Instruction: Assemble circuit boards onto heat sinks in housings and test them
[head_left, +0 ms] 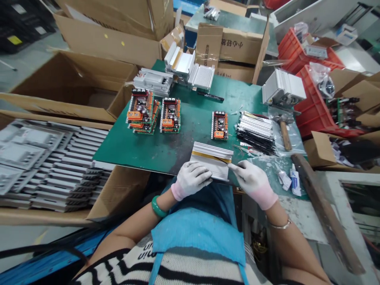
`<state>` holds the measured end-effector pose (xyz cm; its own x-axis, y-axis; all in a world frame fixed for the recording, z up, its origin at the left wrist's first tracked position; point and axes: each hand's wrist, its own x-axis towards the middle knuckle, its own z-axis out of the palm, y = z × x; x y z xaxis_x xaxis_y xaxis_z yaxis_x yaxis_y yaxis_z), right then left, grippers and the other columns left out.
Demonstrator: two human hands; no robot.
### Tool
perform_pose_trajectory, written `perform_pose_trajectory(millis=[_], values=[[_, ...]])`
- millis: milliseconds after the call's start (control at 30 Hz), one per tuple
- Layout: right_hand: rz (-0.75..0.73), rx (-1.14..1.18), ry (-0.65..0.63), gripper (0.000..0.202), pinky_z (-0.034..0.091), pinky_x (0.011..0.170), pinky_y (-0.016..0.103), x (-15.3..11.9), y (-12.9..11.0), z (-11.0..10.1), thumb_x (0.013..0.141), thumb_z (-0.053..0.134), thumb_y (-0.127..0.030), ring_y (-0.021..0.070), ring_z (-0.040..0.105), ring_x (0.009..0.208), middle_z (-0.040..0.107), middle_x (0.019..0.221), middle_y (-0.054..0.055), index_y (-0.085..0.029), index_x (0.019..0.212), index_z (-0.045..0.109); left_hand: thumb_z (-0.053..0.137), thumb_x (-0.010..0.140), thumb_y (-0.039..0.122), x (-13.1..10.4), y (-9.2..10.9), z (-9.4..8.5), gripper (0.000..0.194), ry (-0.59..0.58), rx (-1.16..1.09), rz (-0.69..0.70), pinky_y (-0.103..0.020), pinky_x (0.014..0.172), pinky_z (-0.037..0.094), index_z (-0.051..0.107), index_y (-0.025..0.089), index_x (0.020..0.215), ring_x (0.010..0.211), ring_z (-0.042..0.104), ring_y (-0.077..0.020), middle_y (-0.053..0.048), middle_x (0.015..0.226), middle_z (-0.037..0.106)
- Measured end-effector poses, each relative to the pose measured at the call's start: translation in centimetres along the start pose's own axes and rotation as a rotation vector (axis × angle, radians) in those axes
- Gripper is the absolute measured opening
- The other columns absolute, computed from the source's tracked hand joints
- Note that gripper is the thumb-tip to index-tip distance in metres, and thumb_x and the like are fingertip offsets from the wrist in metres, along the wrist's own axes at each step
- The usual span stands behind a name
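Observation:
A silver heatsink (211, 159) with a yellow-brown strip along it lies at the front edge of the green tabletop (196, 114). My gloved left hand (192, 179) rests on its lower left corner, fingers wrapped over the edge. At its right side my gloved right hand (251, 181) pinches a thin dark tool (221, 159), whose tip reaches over the strip. Just behind the heatsink stands a single circuit board (219, 126) with orange terminals. Two stacks of similar boards, one at the far left (141, 111) and one beside it (170, 114), are further left.
Silver and black strips (255, 130), a hammer (285, 132) and glue tubes (295, 180) lie to the right. Finned heatsinks (201, 77) and a marker (210, 96) are at the back. A long wooden bar (323, 209) is at right; a box of metal housings (53, 166) at left.

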<state>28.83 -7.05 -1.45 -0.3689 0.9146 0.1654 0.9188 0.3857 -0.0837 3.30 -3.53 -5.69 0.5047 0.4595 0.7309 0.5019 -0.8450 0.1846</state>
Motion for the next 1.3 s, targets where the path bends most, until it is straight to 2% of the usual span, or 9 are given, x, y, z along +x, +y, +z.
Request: perform_pose_trajectory(millis=[267,533,700,867,1200,1300], values=[[0.033,-0.147,-0.217,0.036,0.031,0.059,0.031,3.0,-1.5,-1.0,0.091,0.050,-0.013,0.0167,0.054,0.067,0.061,0.082,0.007,-0.030,0.111,0.074,0.066,0.091,0.031,-0.3,0.0,0.4,0.011,0.006,-0.043,-0.009,-0.031,0.075,0.051,0.064,0.021,0.093,0.079,0.067,-0.0151,0.000,0.086,0.073],[0.025,-0.150,-0.466,0.037,0.033,0.065,0.030,5.6,-4.0,-2.8,0.100,0.041,-0.025,0.0177,0.059,0.084,0.062,0.097,0.009,-0.029,0.126,0.067,0.065,0.092,0.033,-0.5,0.0,0.7,0.014,0.044,-0.065,-0.008,-0.031,0.072,0.051,0.062,0.020,0.096,0.078,0.066,-0.0160,-0.001,0.085,0.072],[0.045,-0.206,-0.433,0.042,0.030,0.064,0.030,4.7,-3.3,-4.0,0.098,0.042,-0.016,0.0170,0.058,0.081,0.062,0.097,0.008,-0.032,0.131,0.064,0.065,0.092,0.032,-0.5,-0.1,0.6,0.014,0.040,-0.073,0.000,-0.031,0.072,0.052,0.061,0.019,0.097,0.077,0.066,-0.0157,-0.001,0.085,0.072],[0.129,-0.284,-0.502,0.042,0.028,0.061,0.031,4.0,-2.5,-4.3,0.096,0.042,-0.012,0.0172,0.058,0.077,0.061,0.094,0.008,-0.030,0.122,0.070,0.067,0.091,0.031,-0.7,0.0,0.8,0.015,0.040,-0.077,-0.015,-0.031,0.073,0.052,0.061,0.019,0.098,0.077,0.066,-0.0159,-0.001,0.085,0.072],[0.065,-0.228,-0.587,0.038,0.031,0.063,0.031,6.8,-5.5,-4.0,0.102,0.037,-0.023,0.0199,0.061,0.087,0.063,0.103,0.012,-0.024,0.124,0.067,0.064,0.093,0.033,-0.7,0.0,0.9,0.014,0.041,-0.069,-0.022,-0.032,0.073,0.052,0.061,0.020,0.098,0.078,0.067,-0.0160,0.000,0.085,0.072],[0.045,-0.212,-0.569,0.038,0.031,0.063,0.031,6.6,-5.5,-4.0,0.102,0.037,-0.024,0.0189,0.061,0.086,0.062,0.102,0.010,-0.028,0.131,0.063,0.064,0.093,0.033,-0.7,0.0,0.9,0.014,0.040,-0.074,-0.014,-0.032,0.072,0.052,0.061,0.020,0.098,0.077,0.067,-0.0159,-0.001,0.085,0.072]])
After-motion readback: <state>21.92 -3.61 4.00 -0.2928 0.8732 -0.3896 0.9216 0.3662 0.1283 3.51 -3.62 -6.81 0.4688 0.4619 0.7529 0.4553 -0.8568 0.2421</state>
